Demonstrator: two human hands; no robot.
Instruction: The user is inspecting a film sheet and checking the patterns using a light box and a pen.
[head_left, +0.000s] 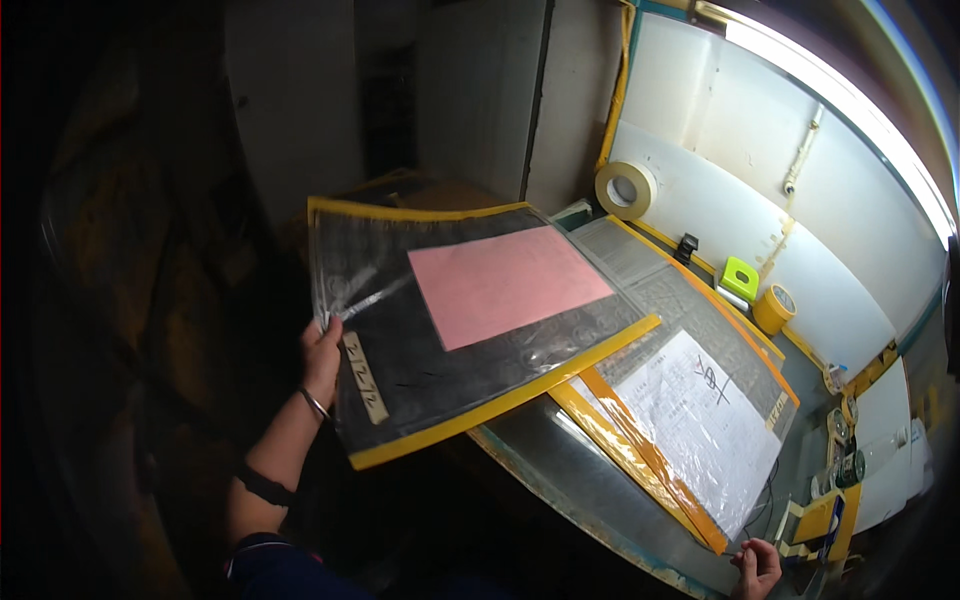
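Note:
My left hand (322,365) grips the left edge of a clear plastic sleeve (385,330) edged with yellow tape, its fingers closed on the film. A pink sheet of paper (510,285) shows in this sleeve, and a beige handwritten label (364,378) is stuck near its left side. The sleeve is raised and overlaps a second taped plastic sleeve (625,262) on the bench. White printed paper (690,430) lies in that second one. My right hand (757,572) is curled beside its near right corner, fingertips together; whether they pinch anything is too small to tell.
The metal bench (535,455) has a worn front edge. Along its back stand a tape roll (626,190), a black clip (686,248), a lime-green hole punch (740,277) and a yellow tape roll (775,308). Several small items crowd the right end. A lit tube lamp (840,110) hangs above.

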